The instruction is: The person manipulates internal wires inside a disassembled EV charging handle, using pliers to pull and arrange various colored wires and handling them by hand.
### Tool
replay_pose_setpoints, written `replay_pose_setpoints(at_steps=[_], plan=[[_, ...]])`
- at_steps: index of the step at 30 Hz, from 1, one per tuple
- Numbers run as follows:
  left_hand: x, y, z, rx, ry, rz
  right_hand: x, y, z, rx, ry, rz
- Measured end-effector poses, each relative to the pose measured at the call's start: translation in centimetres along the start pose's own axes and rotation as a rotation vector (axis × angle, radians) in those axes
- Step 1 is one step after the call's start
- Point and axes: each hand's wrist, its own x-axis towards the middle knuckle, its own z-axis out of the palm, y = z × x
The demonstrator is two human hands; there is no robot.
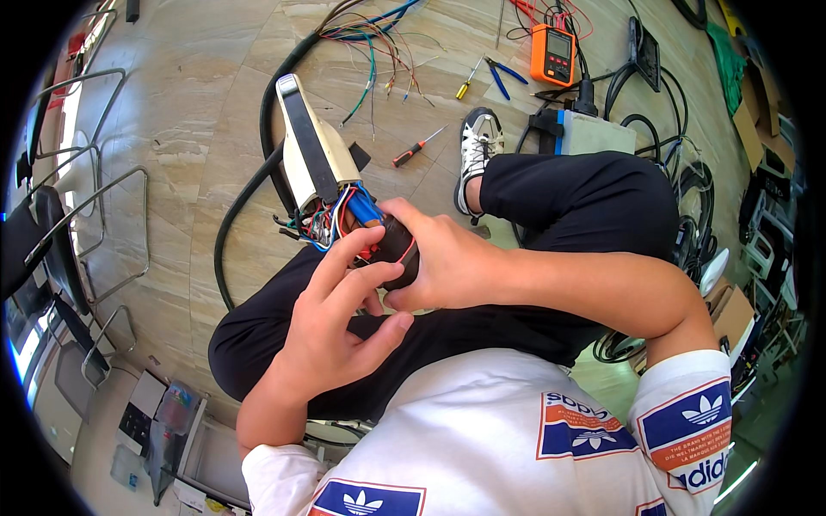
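My right hand [447,258] is wrapped round a dark, round connector head [399,242] just above my lap. My left hand [325,322] reaches up from the other side. Its fingers are bent and apart, two fingertips resting at the head's near side, the thumb standing free. Thick blue wires [363,206] run from the head into a cream and black plug handle [303,142], which looks like a vehicle charging gun. Thin coloured wires [320,222] spill out at the handle's lower end. My fingers hide part of the connector head.
A thick black cable [231,219] curves past the handle, ending in loose coloured wires [370,69]. On the tiled floor lie a red screwdriver [419,147], a yellow screwdriver [469,79], blue pliers [502,77] and an orange meter [552,56]. Metal-framed chairs [95,189] stand at left.
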Motion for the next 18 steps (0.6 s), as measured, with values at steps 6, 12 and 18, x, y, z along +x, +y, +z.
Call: replay_pose_setpoints(at_steps=[6, 12, 18], plan=[[-0.5, -0.6, -0.1, -0.373, 0.014, -0.128, 0.2, 0.3, 0.2, -0.003, 0.025, 0.001], [-0.3, -0.6, -0.1, -0.642, 0.053, -0.190, 0.2, 0.1, 0.1, 0.023, 0.047, 0.006], [-0.6, -1.1, -0.2, -0.649, 0.046, -0.179, 0.3, 0.2, 0.2, 0.032, 0.058, -0.002]])
